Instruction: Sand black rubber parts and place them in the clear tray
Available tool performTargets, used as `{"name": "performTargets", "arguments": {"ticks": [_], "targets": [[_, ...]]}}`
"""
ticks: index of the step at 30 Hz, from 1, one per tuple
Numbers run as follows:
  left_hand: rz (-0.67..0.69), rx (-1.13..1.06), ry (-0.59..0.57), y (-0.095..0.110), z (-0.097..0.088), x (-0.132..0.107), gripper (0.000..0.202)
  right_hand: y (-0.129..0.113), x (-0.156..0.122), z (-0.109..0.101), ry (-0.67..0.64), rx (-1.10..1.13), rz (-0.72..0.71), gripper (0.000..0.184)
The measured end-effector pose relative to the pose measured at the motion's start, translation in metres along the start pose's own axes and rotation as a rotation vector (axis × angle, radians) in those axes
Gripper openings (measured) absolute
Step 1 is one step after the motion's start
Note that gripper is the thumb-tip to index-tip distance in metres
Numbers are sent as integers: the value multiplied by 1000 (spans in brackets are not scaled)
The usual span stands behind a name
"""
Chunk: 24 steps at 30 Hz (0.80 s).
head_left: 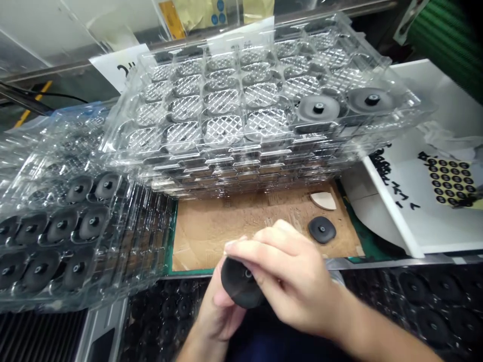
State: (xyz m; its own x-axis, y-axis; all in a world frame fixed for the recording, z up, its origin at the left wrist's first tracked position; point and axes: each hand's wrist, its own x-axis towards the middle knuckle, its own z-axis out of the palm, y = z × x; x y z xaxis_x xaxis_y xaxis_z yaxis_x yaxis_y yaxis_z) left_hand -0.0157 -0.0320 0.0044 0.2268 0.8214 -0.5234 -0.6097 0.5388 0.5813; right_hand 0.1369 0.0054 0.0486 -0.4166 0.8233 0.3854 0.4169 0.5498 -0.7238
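Note:
Close to my body I hold a round black disc-shaped part (241,286) with a small raised hub. My left hand (221,306) grips it from below and the left, its thumb on the near edge. My right hand (290,271) is closed over the top and right side of the same part, fingers bent at its far rim; whether something small sits between those fingers is hidden. A similar black disc (322,230) lies hub up on the brown cardboard (215,231) beyond my hands, near a pale wedge-shaped piece (323,200).
Stacked clear plastic trays (226,151) stand behind the cardboard, with two discs in the top one's right pockets. More trays (90,271) holding discs are at the left. A white bin (407,231) at the right contains small black pieces and a sheet of round stickers (451,181).

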Motion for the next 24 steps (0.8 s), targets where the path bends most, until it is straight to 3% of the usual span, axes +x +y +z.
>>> {"name": "performTargets", "arguments": {"ticks": [3,6,9,14,16,18,21,24], "targets": [[76,-24,-26,2,7,1,55,-12,-12,6,133,-42,33,28],[138,-71,-49,6,13,1,55,-15,-27,3,-3,222,125,23],[163,-87,-78,8,18,4,55,-5,-37,-3,44,437,249,19],[180,-86,-55,7,25,6,51,6,-36,-10,228,294,508,20],[188,-61,-18,6,26,4,53,2,-28,-11,249,201,460,23],[182,-34,-8,5,24,3,58,-5,-19,-9,216,133,285,28],[138,-24,-11,5,18,3,55,-13,-6,-3,65,96,49,27],[141,-35,53,5,12,6,49,-13,4,4,-138,123,70,22]]}}
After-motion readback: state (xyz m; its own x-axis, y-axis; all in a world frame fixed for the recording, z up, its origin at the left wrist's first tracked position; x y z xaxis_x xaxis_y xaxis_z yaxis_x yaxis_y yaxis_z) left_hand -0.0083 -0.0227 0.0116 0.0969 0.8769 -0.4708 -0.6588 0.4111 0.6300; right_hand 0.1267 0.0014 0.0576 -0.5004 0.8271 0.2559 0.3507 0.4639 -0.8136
